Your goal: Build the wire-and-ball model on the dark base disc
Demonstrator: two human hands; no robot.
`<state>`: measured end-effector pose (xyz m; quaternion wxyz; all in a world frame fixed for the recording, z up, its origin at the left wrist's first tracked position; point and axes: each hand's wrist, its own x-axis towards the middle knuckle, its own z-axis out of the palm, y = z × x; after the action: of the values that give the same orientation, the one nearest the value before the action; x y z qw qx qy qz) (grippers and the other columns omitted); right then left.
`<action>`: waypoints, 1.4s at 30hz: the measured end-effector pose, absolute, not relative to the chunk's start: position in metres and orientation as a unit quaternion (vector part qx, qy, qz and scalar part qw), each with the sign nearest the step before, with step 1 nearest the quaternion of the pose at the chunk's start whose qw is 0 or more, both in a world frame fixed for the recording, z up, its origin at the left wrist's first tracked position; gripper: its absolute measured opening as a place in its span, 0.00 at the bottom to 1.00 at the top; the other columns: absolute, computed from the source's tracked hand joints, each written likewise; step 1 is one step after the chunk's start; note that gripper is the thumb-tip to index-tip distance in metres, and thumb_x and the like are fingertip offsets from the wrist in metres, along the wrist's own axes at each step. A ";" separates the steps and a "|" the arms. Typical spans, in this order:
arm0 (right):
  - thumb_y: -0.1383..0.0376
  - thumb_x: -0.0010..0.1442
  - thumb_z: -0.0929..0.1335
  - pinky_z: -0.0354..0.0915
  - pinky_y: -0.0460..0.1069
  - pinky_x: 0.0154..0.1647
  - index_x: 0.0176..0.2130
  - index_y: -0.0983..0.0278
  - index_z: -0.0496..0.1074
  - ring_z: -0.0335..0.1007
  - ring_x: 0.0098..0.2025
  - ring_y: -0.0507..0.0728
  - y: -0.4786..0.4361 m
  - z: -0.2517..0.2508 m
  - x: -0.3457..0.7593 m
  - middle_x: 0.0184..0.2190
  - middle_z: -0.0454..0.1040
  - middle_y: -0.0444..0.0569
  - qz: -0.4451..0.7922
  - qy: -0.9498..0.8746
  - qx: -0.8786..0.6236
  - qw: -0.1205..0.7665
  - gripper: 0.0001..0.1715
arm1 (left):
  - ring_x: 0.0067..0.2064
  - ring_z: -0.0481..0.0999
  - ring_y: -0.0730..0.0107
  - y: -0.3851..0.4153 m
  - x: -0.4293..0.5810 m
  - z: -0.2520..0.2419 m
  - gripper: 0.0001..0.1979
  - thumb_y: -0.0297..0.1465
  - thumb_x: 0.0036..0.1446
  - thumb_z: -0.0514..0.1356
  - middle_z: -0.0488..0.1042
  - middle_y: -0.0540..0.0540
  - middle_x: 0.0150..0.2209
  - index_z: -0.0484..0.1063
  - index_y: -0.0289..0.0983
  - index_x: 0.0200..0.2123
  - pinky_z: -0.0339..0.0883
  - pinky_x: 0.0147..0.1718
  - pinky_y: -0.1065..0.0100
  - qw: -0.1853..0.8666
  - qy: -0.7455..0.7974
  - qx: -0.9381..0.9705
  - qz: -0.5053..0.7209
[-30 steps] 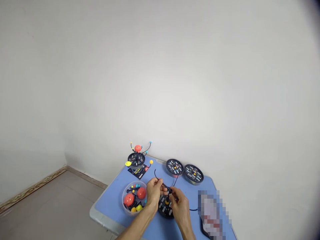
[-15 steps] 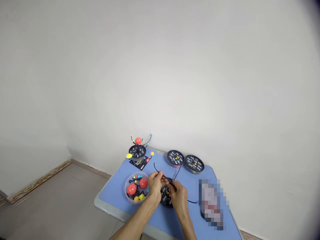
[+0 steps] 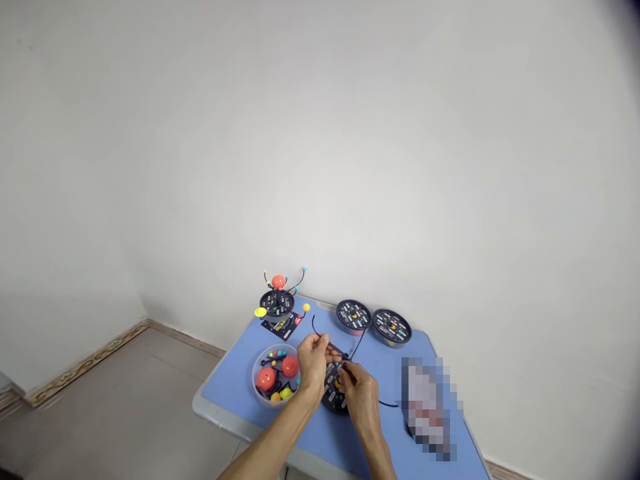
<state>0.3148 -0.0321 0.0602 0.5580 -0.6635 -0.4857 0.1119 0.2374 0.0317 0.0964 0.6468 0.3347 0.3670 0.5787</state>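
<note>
My left hand [image 3: 313,365] pinches a thin curved black rod [image 3: 337,349] near its middle, one end rising past my fingertips. The rod's ring-like end reaches toward my right hand [image 3: 362,390], which is closed on a small black post [image 3: 349,371], mostly hidden by the fingers. Whether rod and post touch, I cannot tell. Below both hands lies a round black base [image 3: 333,399] printed with coloured planets and labels, partly covered by them. Left of my left hand stands a clear round tub [image 3: 256,395] holding red half-spheres, small coloured balls and black parts.
A planet model [image 3: 277,303] with a red ball on top stands at the back left beside a printed black card [image 3: 290,328]. Two round printed bases [image 3: 353,315] sit at the back. A blurred-out item [image 3: 426,410] lies right on the blue table [image 3: 225,388].
The rod in my left hand has lifted slightly away from my right hand, and its ring-like end now shows. My right hand keeps its pinch. The view has shifted a little.
</note>
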 end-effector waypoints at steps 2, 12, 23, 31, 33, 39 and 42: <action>0.53 0.56 0.65 0.65 0.50 0.26 0.25 0.63 0.75 0.71 0.24 0.60 -0.033 0.060 0.315 0.22 0.77 0.52 0.106 -0.487 -0.666 0.555 0.19 | 0.17 0.73 0.70 0.031 0.237 0.094 0.19 0.43 0.40 0.70 0.69 0.54 0.15 0.66 0.37 0.20 0.70 0.18 0.69 0.645 0.371 0.340 0.575; 0.57 0.56 0.65 0.68 0.51 0.32 0.44 0.67 0.76 0.71 0.28 0.58 -0.040 0.068 0.319 0.32 0.77 0.53 0.083 -0.491 -0.669 0.552 0.22 | 0.18 0.73 0.70 0.030 0.235 0.091 0.17 0.42 0.42 0.68 0.71 0.54 0.17 0.68 0.36 0.22 0.70 0.19 0.70 0.632 0.368 0.372 0.572; 0.59 0.58 0.62 0.67 0.52 0.36 0.37 0.66 0.78 0.73 0.32 0.59 -0.043 0.083 0.319 0.32 0.77 0.54 0.099 -0.527 -0.658 0.529 0.19 | 0.18 0.74 0.68 0.028 0.234 0.082 0.17 0.41 0.40 0.70 0.70 0.54 0.15 0.67 0.37 0.20 0.70 0.18 0.69 0.643 0.380 0.361 0.558; 0.64 0.51 0.64 0.66 0.52 0.32 0.28 0.62 0.77 0.72 0.29 0.60 -0.041 0.094 0.322 0.25 0.75 0.50 0.118 -0.511 -0.674 0.520 0.12 | 0.16 0.73 0.69 0.028 0.232 0.084 0.16 0.32 0.45 0.70 0.70 0.52 0.14 0.66 0.35 0.18 0.70 0.16 0.69 0.685 0.405 0.328 0.510; 0.64 0.50 0.64 0.66 0.51 0.28 0.27 0.62 0.77 0.72 0.26 0.59 -0.040 0.095 0.323 0.24 0.75 0.49 0.133 -0.504 -0.677 0.519 0.11 | 0.16 0.73 0.71 0.028 0.232 0.087 0.13 0.29 0.47 0.69 0.72 0.51 0.16 0.68 0.34 0.19 0.71 0.16 0.70 0.692 0.402 0.324 0.504; 0.62 0.51 0.64 0.68 0.49 0.21 0.32 0.63 0.77 0.76 0.26 0.60 -0.041 0.094 0.323 0.27 0.79 0.51 0.173 -0.493 -0.669 0.529 0.13 | 0.17 0.71 0.75 0.028 0.235 0.091 0.13 0.22 0.41 0.72 0.70 0.54 0.16 0.69 0.34 0.23 0.70 0.17 0.73 0.705 0.380 0.325 0.503; 0.60 0.54 0.63 0.68 0.49 0.20 0.35 0.64 0.76 0.76 0.25 0.59 -0.044 0.090 0.322 0.27 0.80 0.51 0.176 -0.493 -0.665 0.533 0.15 | 0.18 0.71 0.75 0.025 0.236 0.089 0.13 0.22 0.40 0.72 0.71 0.54 0.17 0.69 0.34 0.24 0.69 0.18 0.74 0.706 0.374 0.327 0.504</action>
<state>0.3217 -0.0437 0.0904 0.5327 -0.6653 -0.4926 0.1758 0.2362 0.0253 0.0887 0.7060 0.3273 0.3744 0.5043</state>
